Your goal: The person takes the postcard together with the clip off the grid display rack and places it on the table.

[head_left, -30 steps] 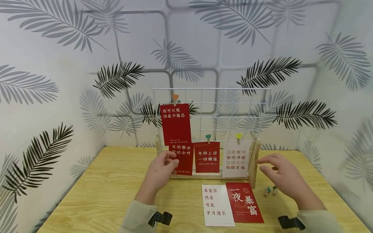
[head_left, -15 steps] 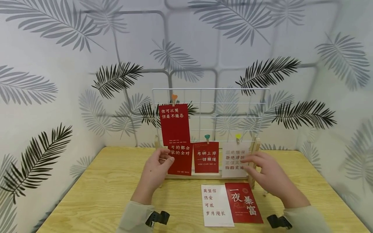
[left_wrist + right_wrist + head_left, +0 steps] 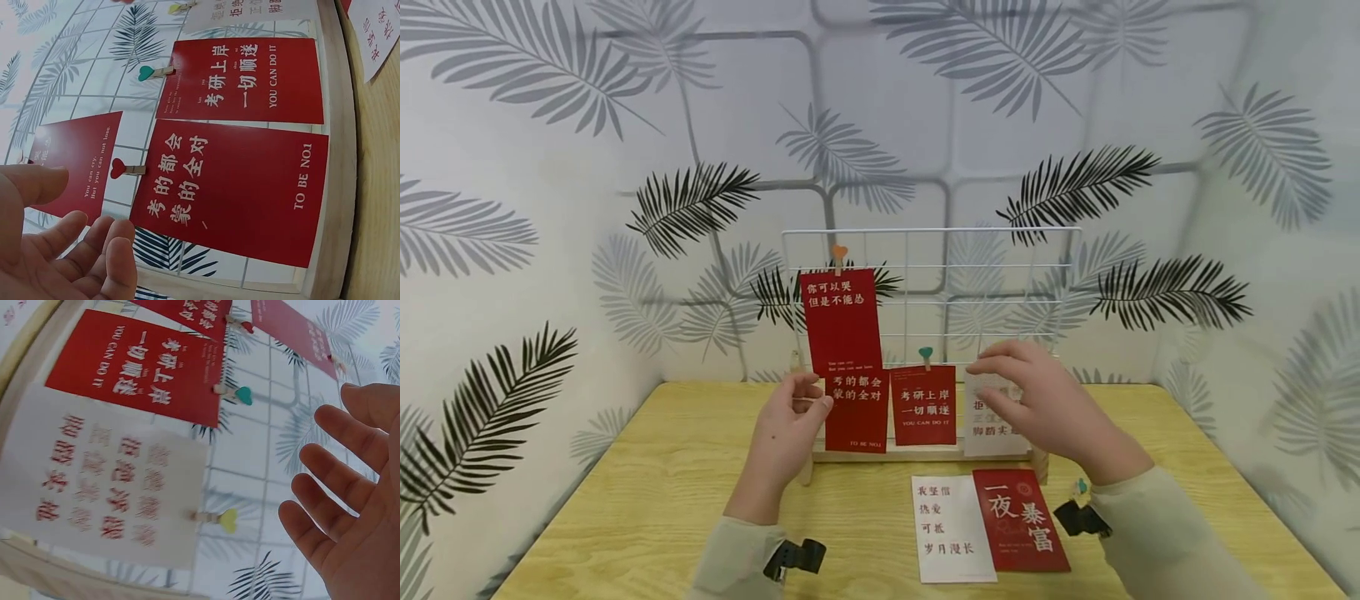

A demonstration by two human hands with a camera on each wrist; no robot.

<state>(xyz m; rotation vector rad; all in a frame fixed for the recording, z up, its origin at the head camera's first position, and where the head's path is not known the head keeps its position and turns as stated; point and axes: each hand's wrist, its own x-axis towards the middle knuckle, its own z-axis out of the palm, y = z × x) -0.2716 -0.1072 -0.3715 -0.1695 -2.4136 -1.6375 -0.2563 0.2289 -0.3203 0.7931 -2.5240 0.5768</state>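
Note:
My left hand [image 3: 790,425] hovers at the left side of the wire grid rack [image 3: 931,230], beside the lower-left red card [image 3: 859,427], its fingers loosely bent around nothing. A red heart clip [image 3: 128,169] pins that card. Above it hangs a taller red card [image 3: 842,325] from an orange heart clip [image 3: 839,252]. In the middle is a red card [image 3: 923,423] under a teal heart clip [image 3: 926,354]. My right hand [image 3: 1037,400] overlaps the white card [image 3: 981,437] in the head view; the right wrist view shows it holding nothing, near the yellow heart clip [image 3: 226,520].
On the wooden table [image 3: 647,508], in front of the rack, a white card [image 3: 951,558] lies beside a red card [image 3: 1018,521]. A teal clip [image 3: 1081,486] lies near my right wrist. A leaf-patterned wall [image 3: 880,100] stands behind the rack.
My right hand has moved left and up, from the rack's right side to in front of the hanging white card. The left hand stays near the lower-left red card.

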